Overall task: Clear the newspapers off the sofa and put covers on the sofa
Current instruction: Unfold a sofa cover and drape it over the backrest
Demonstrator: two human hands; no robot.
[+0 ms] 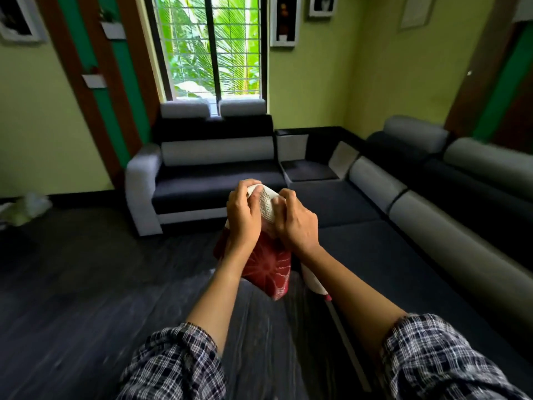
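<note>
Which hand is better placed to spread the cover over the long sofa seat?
Right, likely. Both hands grip the cover, but the right hand is nearer the long seat; the left hand is toward the floor.

The left hand point(243, 217) and right hand point(297, 223), side by side, gripped the white striped top edge of a red cover point(269, 269), fingers curled over it. Below the grip the cloth hung above the dark floor point(86, 284). Beyond and right of the grip stretched the black-and-grey sofa point(360, 203).
</note>
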